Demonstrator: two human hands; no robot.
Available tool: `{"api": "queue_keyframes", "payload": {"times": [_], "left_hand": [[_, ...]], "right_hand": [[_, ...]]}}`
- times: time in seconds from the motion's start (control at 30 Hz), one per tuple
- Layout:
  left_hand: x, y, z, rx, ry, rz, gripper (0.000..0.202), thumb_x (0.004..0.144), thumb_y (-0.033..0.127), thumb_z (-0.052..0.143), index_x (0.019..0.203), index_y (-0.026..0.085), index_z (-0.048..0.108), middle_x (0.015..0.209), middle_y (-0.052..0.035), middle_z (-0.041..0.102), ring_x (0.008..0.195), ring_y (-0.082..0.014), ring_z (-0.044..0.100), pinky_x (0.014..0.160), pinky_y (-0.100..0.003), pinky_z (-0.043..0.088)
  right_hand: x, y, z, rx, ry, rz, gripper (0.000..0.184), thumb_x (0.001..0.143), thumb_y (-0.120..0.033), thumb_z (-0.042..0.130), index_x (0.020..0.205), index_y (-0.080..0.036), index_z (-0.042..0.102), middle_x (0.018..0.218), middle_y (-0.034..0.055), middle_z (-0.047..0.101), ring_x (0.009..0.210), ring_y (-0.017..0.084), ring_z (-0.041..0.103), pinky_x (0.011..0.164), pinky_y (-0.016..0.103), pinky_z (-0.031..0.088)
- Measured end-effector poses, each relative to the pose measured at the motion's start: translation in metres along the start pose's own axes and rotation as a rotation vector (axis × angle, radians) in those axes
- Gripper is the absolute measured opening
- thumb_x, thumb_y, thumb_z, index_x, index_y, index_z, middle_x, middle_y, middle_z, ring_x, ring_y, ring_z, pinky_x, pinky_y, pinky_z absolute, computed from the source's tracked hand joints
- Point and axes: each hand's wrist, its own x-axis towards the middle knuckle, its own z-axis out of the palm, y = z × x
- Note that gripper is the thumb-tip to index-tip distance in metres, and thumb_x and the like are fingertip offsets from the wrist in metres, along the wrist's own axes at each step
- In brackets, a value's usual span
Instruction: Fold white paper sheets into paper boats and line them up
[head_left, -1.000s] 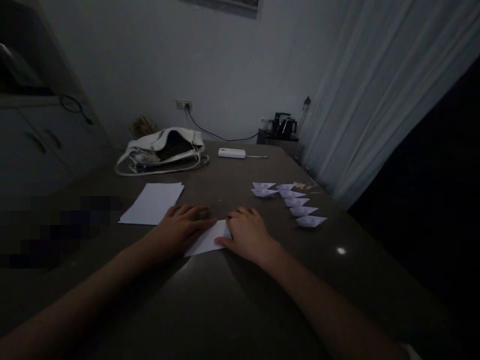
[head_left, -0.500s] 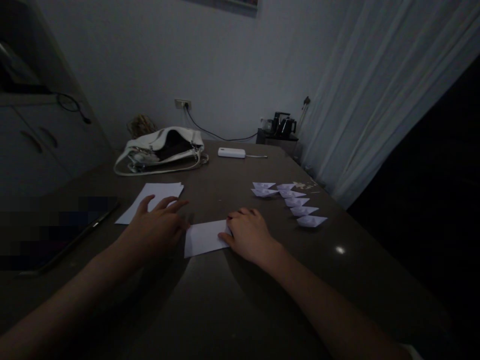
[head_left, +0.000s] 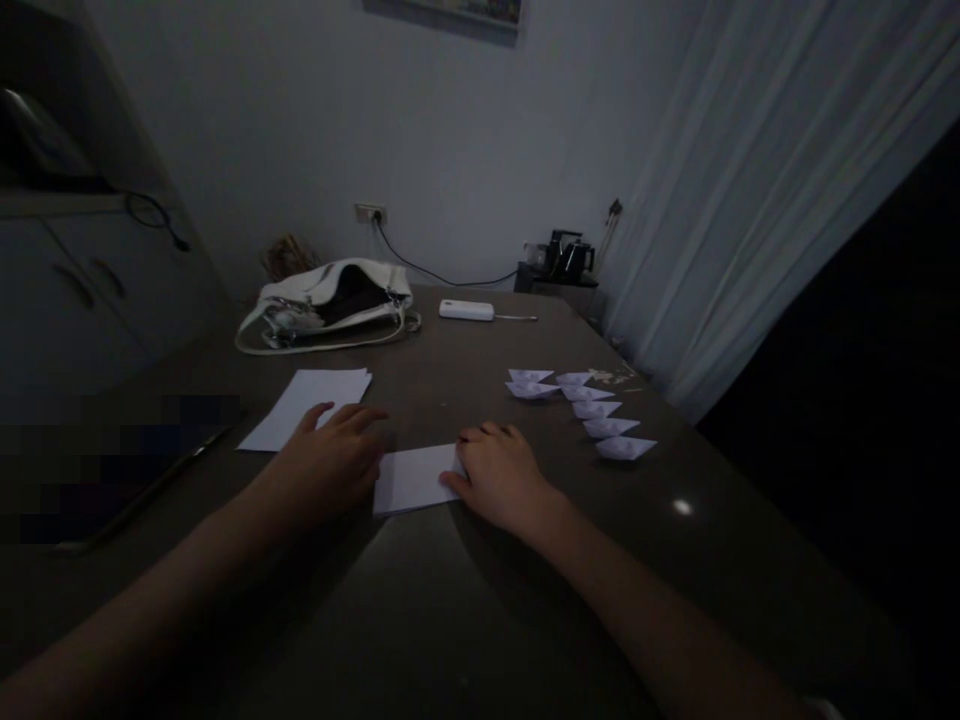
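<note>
A folded white sheet of paper (head_left: pixel 415 479) lies on the dark table in front of me. My right hand (head_left: pixel 499 474) grips its right end, with the thumb on top and the other fingers curled at the far edge. At the paper's left end is my left hand (head_left: pixel 330 459), its fingers apart and its thumb side close to the edge. Whether it touches the paper I cannot tell. Beyond that hand, partly covered by it, a stack of white paper (head_left: pixel 289 408) lies flat. Several folded paper boats (head_left: pixel 626 448) stand grouped to the right.
A white handbag (head_left: pixel 330 300) stands at the back left of the table. Near the far edge lies a white power bank (head_left: pixel 466 311) with a short strap. Small scraps (head_left: pixel 611 377) lie beyond the boats. A dark flat object (head_left: pixel 150 485), partly blurred out, is at the left.
My left hand has shifted slightly to the right, its fingers a little lower over the paper's left end. My right hand keeps its place on the paper. The view has tilted slightly.
</note>
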Motion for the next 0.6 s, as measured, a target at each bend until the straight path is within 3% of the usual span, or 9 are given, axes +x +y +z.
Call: {"api": "queue_keyframes", "payload": {"times": [0.13, 0.23, 0.33, 0.47, 0.6], "left_hand": [[0.003, -0.001, 0.007, -0.100, 0.011, 0.051, 0.034, 0.079, 0.052, 0.053, 0.093, 0.023, 0.062, 0.124, -0.0106, 0.055, 0.115, -0.0319, 0.048, 0.097, -0.055, 0.031], [0.006, -0.004, 0.012, -0.185, -0.010, 0.064, 0.038, 0.076, 0.057, 0.055, 0.089, 0.022, 0.062, 0.118, -0.0092, 0.057, 0.110, -0.0314, 0.051, 0.093, -0.052, 0.035], [0.007, 0.000, 0.010, -0.302, -0.042, 0.110, 0.034, 0.077, 0.054, 0.056, 0.087, 0.022, 0.064, 0.112, -0.0071, 0.058, 0.103, -0.0278, 0.053, 0.088, -0.044, 0.041], [0.004, 0.015, -0.001, -0.457, -0.088, 0.277, 0.020, 0.083, 0.039, 0.054, 0.091, 0.027, 0.067, 0.115, -0.0037, 0.055, 0.106, -0.0235, 0.051, 0.092, -0.036, 0.039], [0.003, 0.024, -0.004, -0.494, -0.125, 0.357, 0.018, 0.087, 0.032, 0.050, 0.093, 0.028, 0.066, 0.112, -0.0023, 0.057, 0.107, -0.0219, 0.051, 0.093, -0.035, 0.039]], "right_hand": [[0.000, -0.001, 0.005, 0.022, 0.038, 0.007, 0.033, 0.085, -0.039, 0.052, 0.098, -0.012, 0.065, 0.104, 0.0118, 0.064, 0.103, 0.025, 0.052, 0.088, 0.039, 0.037], [0.002, 0.001, 0.008, 0.031, 0.061, 0.017, 0.029, 0.085, -0.035, 0.052, 0.097, -0.013, 0.065, 0.104, 0.0113, 0.064, 0.102, 0.024, 0.051, 0.088, 0.038, 0.036], [0.005, 0.005, 0.009, 0.031, 0.088, 0.044, 0.023, 0.085, -0.030, 0.051, 0.095, -0.015, 0.065, 0.101, 0.0103, 0.064, 0.102, 0.023, 0.051, 0.085, 0.037, 0.037], [0.008, 0.010, 0.008, 0.044, 0.118, 0.085, 0.019, 0.084, -0.028, 0.053, 0.095, -0.017, 0.064, 0.101, 0.0091, 0.062, 0.100, 0.022, 0.052, 0.081, 0.035, 0.039], [0.009, 0.011, 0.008, 0.103, 0.089, -0.015, 0.013, 0.085, -0.023, 0.052, 0.091, -0.018, 0.062, 0.095, 0.0064, 0.063, 0.091, 0.017, 0.056, 0.074, 0.028, 0.040]]}}
